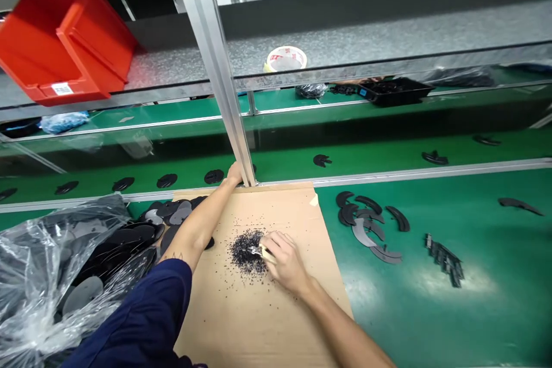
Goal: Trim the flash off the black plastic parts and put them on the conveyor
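My right hand (282, 259) is closed around a pair of small pliers (255, 250) with metal jaws and a pale handle. The jaws are over a pile of tiny black bits (246, 254) on a cardboard sheet (267, 328). My left arm stretches forward to the green belt (284, 164), where my left hand (235, 172) is beside the metal post (222, 75). The post hides its fingers, and a sliver of a dark part shows just past the post. A round black part (213, 176) lies on the belt left of that hand.
A clear plastic bag (38, 276) of black discs lies at the left. Curved black pieces (366, 218) and a row of small black parts (444, 259) lie on the green table at right. Overhead, the shelf holds a red bin (86, 40) and a tape roll (286, 60).
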{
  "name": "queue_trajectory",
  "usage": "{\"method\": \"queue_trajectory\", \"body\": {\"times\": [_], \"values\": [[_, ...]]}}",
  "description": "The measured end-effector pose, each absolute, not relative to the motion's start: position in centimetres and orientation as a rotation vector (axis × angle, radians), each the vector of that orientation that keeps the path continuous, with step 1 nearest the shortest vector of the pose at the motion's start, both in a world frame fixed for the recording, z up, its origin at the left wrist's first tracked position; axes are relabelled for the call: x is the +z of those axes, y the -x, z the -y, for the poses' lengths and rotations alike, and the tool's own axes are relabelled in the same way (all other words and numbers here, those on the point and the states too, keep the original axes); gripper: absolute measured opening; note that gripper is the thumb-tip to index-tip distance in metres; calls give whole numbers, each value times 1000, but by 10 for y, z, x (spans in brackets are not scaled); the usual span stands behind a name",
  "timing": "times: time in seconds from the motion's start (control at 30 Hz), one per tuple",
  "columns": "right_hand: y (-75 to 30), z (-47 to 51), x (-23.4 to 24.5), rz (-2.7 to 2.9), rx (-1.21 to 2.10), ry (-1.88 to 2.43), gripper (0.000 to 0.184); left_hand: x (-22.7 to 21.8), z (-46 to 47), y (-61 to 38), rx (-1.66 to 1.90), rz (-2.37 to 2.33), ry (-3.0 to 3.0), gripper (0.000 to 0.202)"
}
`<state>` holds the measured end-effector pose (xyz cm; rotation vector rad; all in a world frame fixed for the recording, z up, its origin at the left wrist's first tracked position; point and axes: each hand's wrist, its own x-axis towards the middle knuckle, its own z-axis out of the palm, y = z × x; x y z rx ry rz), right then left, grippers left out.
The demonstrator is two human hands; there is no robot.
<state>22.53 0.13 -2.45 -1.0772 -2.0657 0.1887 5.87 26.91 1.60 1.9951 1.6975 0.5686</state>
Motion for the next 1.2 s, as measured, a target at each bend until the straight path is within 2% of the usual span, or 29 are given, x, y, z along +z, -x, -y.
{"method": "queue_trajectory", "body": {"times": [0.1, 0.23, 0.37, 0.43, 0.5, 0.57, 0.67, 0.77, 0.93, 1.1, 1.2], "values": [[-226, -4, -24, 2048, 149, 1062, 27, 29, -264, -36, 660, -1740, -1914, 34], [-222, -6, -25, 2007, 118, 1048, 33, 45, -234, 17, 746, -1699, -1859, 15], [-216, -6, -23, 1944, 174, 977, 46, 37, -147, 44, 707, -1528, -1837, 7], [-214, -5, -20, 1946, 247, 917, 51, 27, -93, 38, 660, -1229, -1879, 12], [-212, -3, -16, 1998, 334, 834, 45, 18, -49, 27, 580, -994, -1930, 17], [-210, -2, -13, 2032, 432, 778, 32, 11, -27, 21, 523, -986, -1955, 13], [-208, -1, -9, 1941, 587, 847, 20, 11, -42, 35, 512, -1209, -2012, 14], [-209, -3, -6, 1753, 736, 1015, 11, 17, -88, 66, 593, -1723, -2030, 16], [-211, -7, 0, 1479, 914, 1195, 27, 19, -144, 93, 566, -2150, -1900, 28], [-211, -10, -1, 1343, 1027, 1209, 37, 20, -147, 91, 608, -2184, -1879, 44], [-210, -11, -4, 1231, 1131, 1236, 41, 23, -127, 84, 832, -1973, -1857, 41]]}}
